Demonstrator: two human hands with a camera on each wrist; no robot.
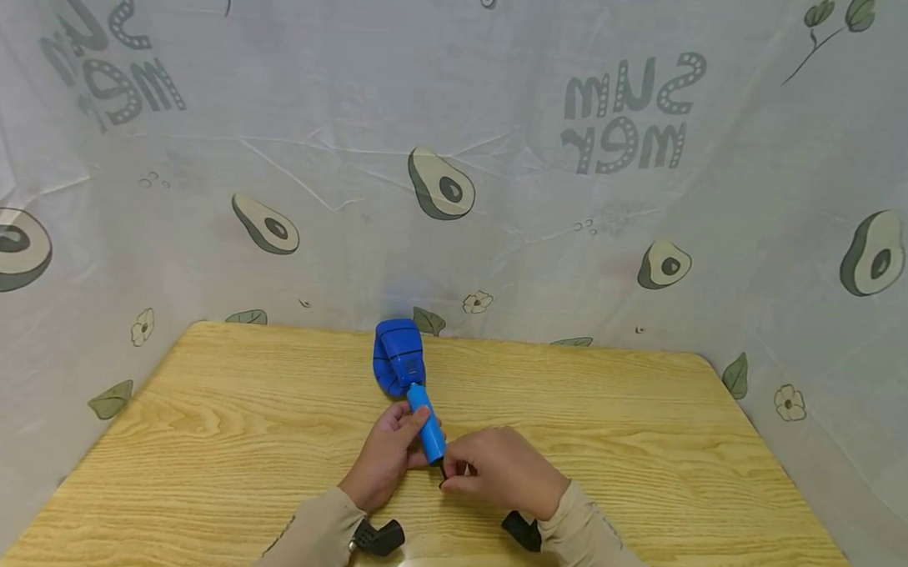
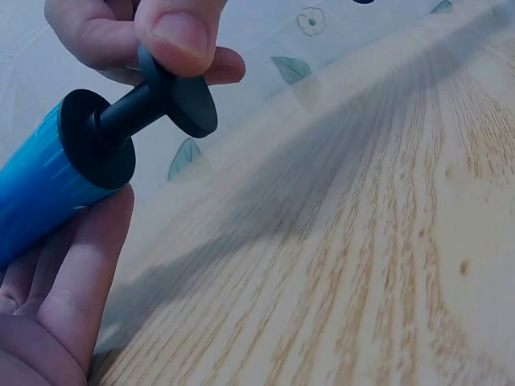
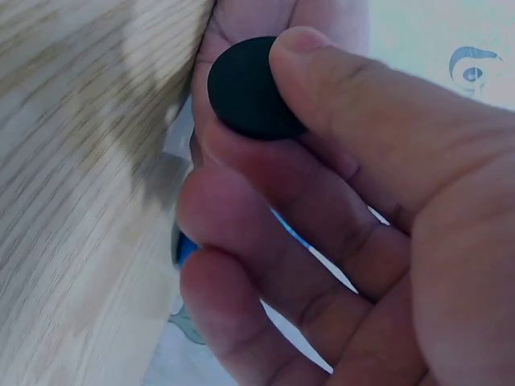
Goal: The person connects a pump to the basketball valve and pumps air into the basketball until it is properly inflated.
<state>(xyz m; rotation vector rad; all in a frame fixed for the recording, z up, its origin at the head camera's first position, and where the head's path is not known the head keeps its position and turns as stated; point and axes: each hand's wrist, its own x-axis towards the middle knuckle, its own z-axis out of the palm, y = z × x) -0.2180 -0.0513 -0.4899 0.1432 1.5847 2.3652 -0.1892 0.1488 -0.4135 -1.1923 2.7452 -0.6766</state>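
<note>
A light-blue hand pump (image 1: 431, 438) slants over the table, its far tip at a crumpled dark-blue inflatable-looking piece (image 1: 401, 352) with black lines. My left hand (image 1: 386, 453) grips the pump's barrel, thumb on top and fingers underneath. At the near end, my right hand (image 1: 503, 470) pinches the pump's black plunger handle (image 2: 191, 106) between thumb and fingers. A short length of black rod shows between barrel and handle in the left wrist view. From the right wrist, the handle's round disc (image 3: 248, 90) shows under the thumb, with the barrel mostly hidden behind the fingers.
The wood-grain table (image 1: 270, 394) runs back to a pale printed curtain (image 1: 501, 235) that hangs behind it and on both sides. A black wrist device (image 1: 380, 538) sits at the left cuff, another (image 1: 522, 531) at the right.
</note>
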